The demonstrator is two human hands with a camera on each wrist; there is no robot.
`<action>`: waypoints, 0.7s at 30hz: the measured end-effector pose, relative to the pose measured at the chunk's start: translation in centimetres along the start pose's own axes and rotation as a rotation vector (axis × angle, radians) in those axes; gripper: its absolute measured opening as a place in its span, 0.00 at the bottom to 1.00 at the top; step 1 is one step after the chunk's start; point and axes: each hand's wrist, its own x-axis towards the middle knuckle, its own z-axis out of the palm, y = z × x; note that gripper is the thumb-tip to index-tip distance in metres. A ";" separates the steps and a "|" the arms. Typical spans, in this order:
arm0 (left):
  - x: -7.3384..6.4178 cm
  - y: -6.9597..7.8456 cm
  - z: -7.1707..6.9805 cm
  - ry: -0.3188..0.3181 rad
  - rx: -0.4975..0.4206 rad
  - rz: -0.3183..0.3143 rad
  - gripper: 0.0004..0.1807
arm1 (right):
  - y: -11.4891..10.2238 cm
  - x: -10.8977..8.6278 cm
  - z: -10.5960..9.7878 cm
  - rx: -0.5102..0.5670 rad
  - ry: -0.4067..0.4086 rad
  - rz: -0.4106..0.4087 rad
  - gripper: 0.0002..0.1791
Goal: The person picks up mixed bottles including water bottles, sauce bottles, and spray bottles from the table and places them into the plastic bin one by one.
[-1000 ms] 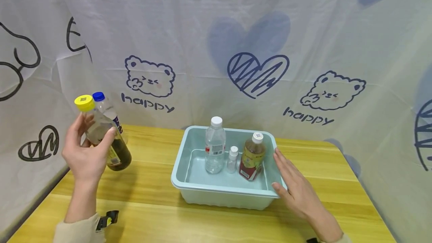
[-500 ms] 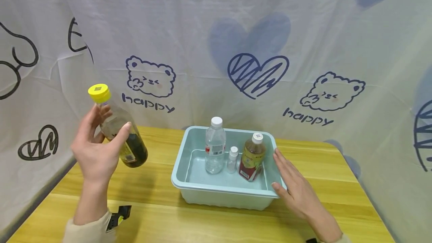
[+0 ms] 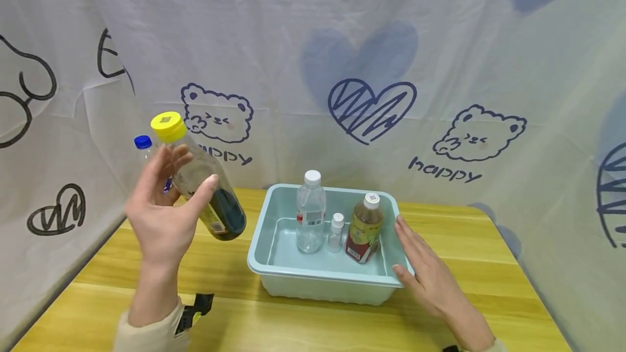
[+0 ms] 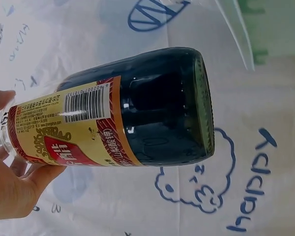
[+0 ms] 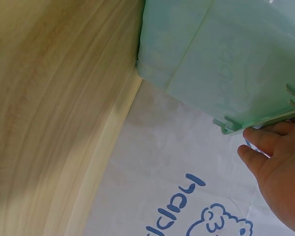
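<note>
My left hand grips a glass bottle of dark liquid with a yellow cap. It hangs tilted above the table, its base toward the light blue plastic bin. In the left wrist view the bottle shows a yellow and red label with a barcode. My right hand lies with straight fingers along the bin's right rim. Inside the bin stand a clear bottle with a white cap, a small clear vial and a brown drink bottle.
A blue-capped clear bottle stands at the back left, mostly hidden by my left hand. The wooden table ends at a printed white cloth hanging behind and at both sides.
My left hand has carried the dark bottle to the right and slightly up, away from the blue-capped bottle and closer to the bin. My right hand has stayed at the rim.
</note>
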 end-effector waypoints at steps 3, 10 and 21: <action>-0.1 0.6 0.6 -0.014 0.005 0.013 0.42 | 0.0 0.1 0.0 0.001 0.001 -0.004 0.38; -0.5 1.5 2.2 -0.054 -0.032 0.022 0.40 | 0.0 0.1 -0.1 0.001 0.012 -0.009 0.38; -1.9 1.9 4.7 -0.187 -0.089 -0.033 0.44 | 0.0 0.2 0.0 0.014 0.025 -0.030 0.38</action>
